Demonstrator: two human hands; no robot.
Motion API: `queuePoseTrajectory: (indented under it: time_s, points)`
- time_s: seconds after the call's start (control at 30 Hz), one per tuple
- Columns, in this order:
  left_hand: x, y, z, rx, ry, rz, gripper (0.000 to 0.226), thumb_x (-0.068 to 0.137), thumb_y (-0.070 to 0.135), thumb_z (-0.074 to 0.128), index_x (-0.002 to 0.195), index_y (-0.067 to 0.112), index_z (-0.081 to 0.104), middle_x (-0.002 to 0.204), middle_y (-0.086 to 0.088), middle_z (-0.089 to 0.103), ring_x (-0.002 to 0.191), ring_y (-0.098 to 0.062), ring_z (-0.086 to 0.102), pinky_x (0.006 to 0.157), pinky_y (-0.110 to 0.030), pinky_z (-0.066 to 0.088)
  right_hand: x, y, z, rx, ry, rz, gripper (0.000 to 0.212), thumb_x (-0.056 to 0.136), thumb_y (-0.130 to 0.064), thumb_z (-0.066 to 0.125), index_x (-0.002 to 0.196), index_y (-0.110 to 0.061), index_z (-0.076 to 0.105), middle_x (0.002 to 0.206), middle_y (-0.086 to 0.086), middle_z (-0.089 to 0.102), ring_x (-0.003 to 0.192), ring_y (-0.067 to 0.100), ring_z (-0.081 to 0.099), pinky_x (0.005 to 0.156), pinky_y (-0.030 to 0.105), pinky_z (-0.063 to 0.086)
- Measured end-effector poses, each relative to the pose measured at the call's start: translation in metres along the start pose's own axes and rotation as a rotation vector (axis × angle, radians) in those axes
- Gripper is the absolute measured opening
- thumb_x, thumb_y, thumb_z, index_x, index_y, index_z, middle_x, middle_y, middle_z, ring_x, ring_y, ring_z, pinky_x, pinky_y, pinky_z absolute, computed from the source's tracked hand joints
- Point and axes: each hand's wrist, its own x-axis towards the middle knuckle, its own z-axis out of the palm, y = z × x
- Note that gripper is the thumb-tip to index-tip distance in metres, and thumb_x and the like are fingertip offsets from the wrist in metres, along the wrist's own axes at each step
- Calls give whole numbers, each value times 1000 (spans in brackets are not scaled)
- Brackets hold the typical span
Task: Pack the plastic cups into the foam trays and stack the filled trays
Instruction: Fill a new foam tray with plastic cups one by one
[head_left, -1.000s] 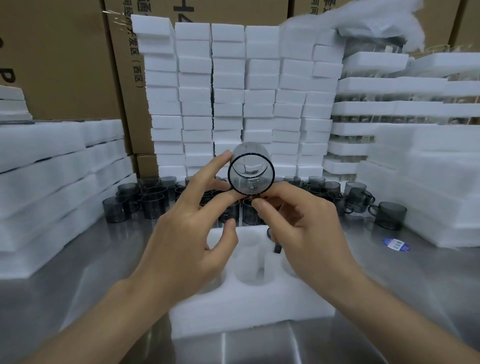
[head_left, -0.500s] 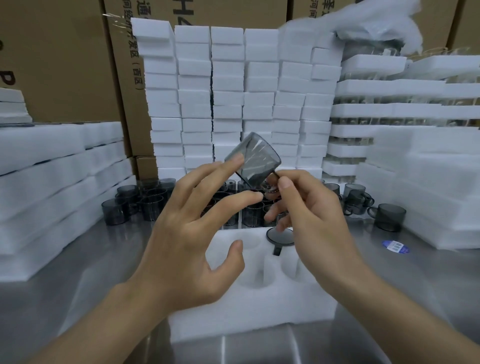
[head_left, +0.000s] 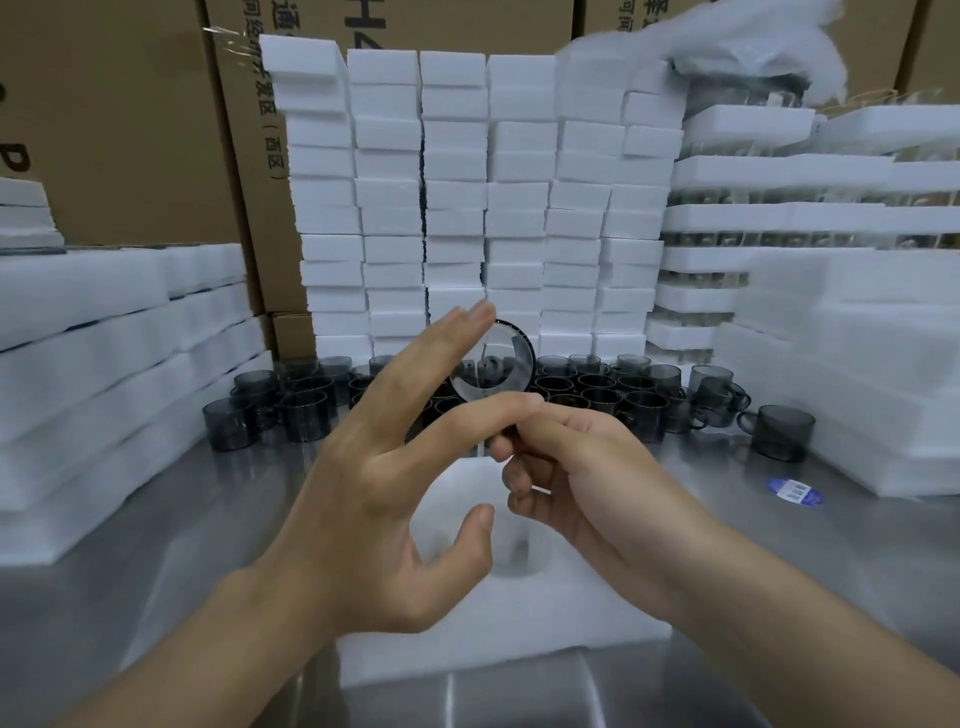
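A smoky grey plastic cup (head_left: 506, 358) is held up in front of me, its round opening facing the camera. My right hand (head_left: 587, 483) pinches it from below with curled fingers, apparently at the handle. My left hand (head_left: 374, 509) has straight fingers; the index tip touches the cup's lower rim and the others lie along its left side. Below the hands a white foam tray (head_left: 582, 618) with round pockets lies on the steel table; the hands hide most pockets. Several loose grey cups (head_left: 597, 389) stand behind the tray.
Stacks of white foam blocks (head_left: 457, 208) rise at the back. Foam trays (head_left: 104, 364) are piled left, filled trays (head_left: 779, 171) at back right, and more foam (head_left: 857, 374) right. A lone cup (head_left: 782, 431) and a blue sticker (head_left: 795, 491) are on the table at right. Cardboard boxes (head_left: 119, 119) stand behind.
The cup was tilted sideways half a second ago; now its opening faces me again. My left fingers shifted from its side wall to along its rim.
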Motion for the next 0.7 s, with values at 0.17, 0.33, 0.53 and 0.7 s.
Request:
queuePoseTrajectory:
  time_s: [0.17, 0.33, 0.53, 0.7]
  points:
    - [-4, -4, -1, 6, -70, -60, 58, 82, 20, 67, 139, 21, 69, 178, -12, 15, 165, -30, 18, 128, -36, 27, 0, -1, -2, -3, -22, 1, 30, 103, -6, 50, 94, -13, 77, 82, -1, 64, 60, 10, 51, 65, 22, 48]
    - [-8, -7, 0, -33, -93, -114, 59, 84, 23, 67, 143, 30, 67, 180, -6, 11, 164, -23, 21, 124, -27, 32, -1, -1, -3, -16, -16, -1, 34, 101, -8, 51, 82, -18, 77, 82, 0, 63, 59, 10, 48, 63, 19, 48]
    - [-8, -7, 1, -37, -87, -118, 60, 85, 24, 66, 144, 31, 66, 180, -4, 12, 164, -22, 21, 120, -39, 37, 1, 0, -4, -31, -18, -3, 32, 102, -9, 50, 82, -18, 74, 83, -1, 62, 60, 10, 49, 64, 21, 47]
    - [-8, -8, 3, -11, -55, -135, 62, 85, 24, 66, 146, 33, 64, 177, -3, 18, 163, -22, 24, 119, -43, 39, 2, -2, -7, -14, 40, -8, 34, 103, -14, 52, 80, -21, 75, 83, 0, 65, 61, 10, 52, 64, 24, 46]
